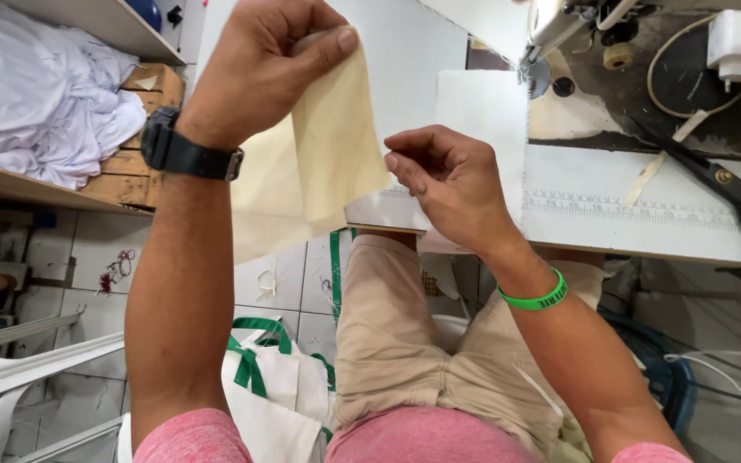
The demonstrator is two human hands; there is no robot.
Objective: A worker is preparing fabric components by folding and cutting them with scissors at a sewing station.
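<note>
Left hand [259, 73]: pinches the top corner of a thin cream fabric piece [319, 163].
Right hand [448, 184]: fingers curled at the cloth's edge, seemingly gripping it.
Bench [645, 214]: black scissors [731, 193].

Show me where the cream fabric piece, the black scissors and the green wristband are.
cream fabric piece [328, 163], head view, middle of the cloth held up.
black scissors [735, 193], head view, near the pivot, on the sewing table.
green wristband [535, 298], head view, band on the right wrist.
</note>
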